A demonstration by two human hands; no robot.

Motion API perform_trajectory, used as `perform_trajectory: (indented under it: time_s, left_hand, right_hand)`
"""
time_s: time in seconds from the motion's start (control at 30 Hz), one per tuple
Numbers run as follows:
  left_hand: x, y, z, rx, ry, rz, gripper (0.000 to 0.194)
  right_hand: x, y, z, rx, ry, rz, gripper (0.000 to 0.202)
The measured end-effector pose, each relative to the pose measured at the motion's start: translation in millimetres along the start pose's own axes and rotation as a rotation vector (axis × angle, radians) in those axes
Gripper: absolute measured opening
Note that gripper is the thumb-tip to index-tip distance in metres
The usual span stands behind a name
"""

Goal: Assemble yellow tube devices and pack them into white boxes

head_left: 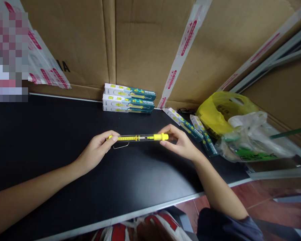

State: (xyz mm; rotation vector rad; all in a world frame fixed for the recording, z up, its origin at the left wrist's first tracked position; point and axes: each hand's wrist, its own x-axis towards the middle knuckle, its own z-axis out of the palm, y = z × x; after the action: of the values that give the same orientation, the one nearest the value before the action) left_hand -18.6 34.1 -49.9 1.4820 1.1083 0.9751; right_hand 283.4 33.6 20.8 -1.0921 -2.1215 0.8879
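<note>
A tubular spring scale (pixel 140 137), with a clear barrel, a yellow graduated strip and yellow ends, is held level above the black table. My left hand (pixel 96 147) pinches its left end between thumb and fingers. At the other end, my right hand (pixel 178 142) has its thumb and fingertips closed around the yellow cap (pixel 163 136). Just below the barrel, near my left hand, shows a thin bent metal wire (pixel 121 146); whether it is joined to the scale I cannot tell.
Stacked printed boxes (pixel 128 102) stand at the back against a cardboard wall (pixel 145 43). Two more boxes (pixel 184 124) lie angled to the right. Beyond them are a yellow plastic bag (pixel 215 107) and a clear bag (pixel 256 140). The black table (pixel 130 187) has a pale front edge.
</note>
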Motion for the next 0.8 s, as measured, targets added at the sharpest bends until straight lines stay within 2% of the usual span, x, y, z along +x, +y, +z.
perform_trajectory:
  time_s: [0.2,0.4,0.57,0.8]
  left_hand:
    - [-0.8,0.4,0.3,0.001,-0.003,0.006,0.031]
    - [-0.7,-0.7,-0.3,0.013,-0.018,0.002,0.032]
    - [-0.7,-1.6,-0.1,0.043,-0.005,0.031,0.032]
    - [-1.2,-5.8,1.3,-0.029,0.002,0.032,0.03]
  right_hand:
    - [-1.7,-1.7,-2.6,-0.013,0.056,-0.003,0.033]
    - [-0.6,-0.9,-2.2,-0.004,0.07,-0.025,0.023]
    - [0.6,-1.3,-0.5,0.015,0.086,-0.033,0.022]
    - [1.5,0.9,0.4,0.034,0.114,-0.061,0.022]
